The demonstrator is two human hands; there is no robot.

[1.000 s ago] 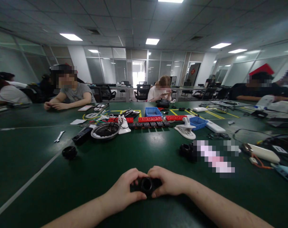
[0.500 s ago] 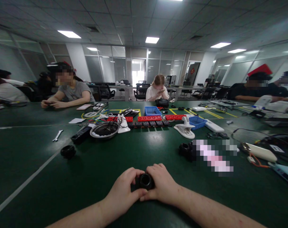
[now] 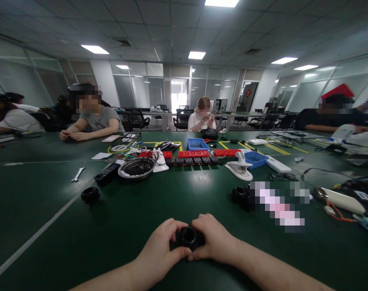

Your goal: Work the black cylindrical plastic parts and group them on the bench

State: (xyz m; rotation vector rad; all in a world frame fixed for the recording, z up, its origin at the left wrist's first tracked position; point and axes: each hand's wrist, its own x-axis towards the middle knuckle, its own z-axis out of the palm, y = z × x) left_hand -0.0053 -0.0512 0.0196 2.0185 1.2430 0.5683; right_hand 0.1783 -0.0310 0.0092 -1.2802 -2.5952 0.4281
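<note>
Near the front of the green table, a black round fitting with a hole (image 3: 189, 235) is held between both hands, its opening turned up toward me. My left hand (image 3: 164, 250) closes on its left side, thumb at the near edge and fingertips behind. My right hand (image 3: 215, 240) wraps its right side, with the thumb tip close to the left thumb. The fingers hide part of the fitting. Another black ribbed fitting (image 3: 90, 195) lies off to the left, and a third black ring-like part (image 3: 239, 194) sits to the right beside a blurred-out patch.
Across the table stand a metal bowl (image 3: 135, 169), a white clip base (image 3: 240, 165), blue trays (image 3: 197, 144) and red socket strips (image 3: 194, 154). A wrench (image 3: 78, 175) lies left, a cream power bank (image 3: 339, 199) right. Other people sit around the table.
The whole view has shifted slightly, so the table things appear a little lower and further right. Both hands keep hold of the fitting, with little visible change in grip.
</note>
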